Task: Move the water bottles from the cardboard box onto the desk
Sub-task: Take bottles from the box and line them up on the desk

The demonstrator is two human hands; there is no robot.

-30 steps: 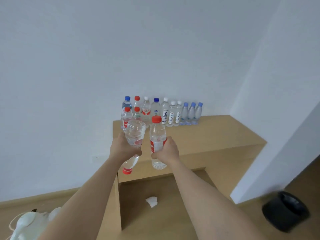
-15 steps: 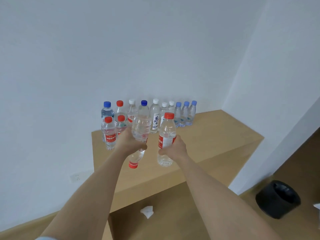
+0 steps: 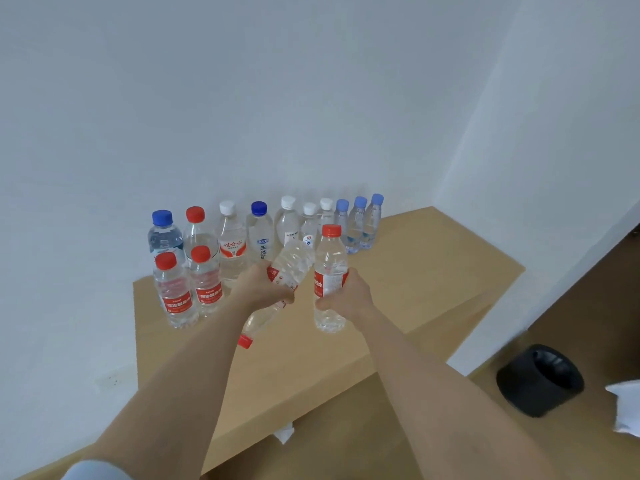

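My left hand (image 3: 258,289) grips a clear water bottle (image 3: 289,263) that points cap-down, its red cap near the desk top. My right hand (image 3: 346,294) holds a second red-capped water bottle (image 3: 330,261) upright, a little above the wooden desk (image 3: 415,282). Both bottles hang over the middle of the desk. Along the wall stands a row of several bottles (image 3: 259,233) with blue, red and white caps. Two more red-capped bottles (image 3: 188,289) stand in front of that row at the left. The cardboard box is out of view.
White walls close the desk in behind and at the right. A black waste bin (image 3: 540,379) sits on the floor at the right. A white paper scrap (image 3: 284,434) lies under the desk, and a white object (image 3: 627,407) shows at the right edge.
Both hands have carried their bottles forward over the desk, and the desk and bottle row now appear much closer. The left bottle stays inverted, the right one upright.
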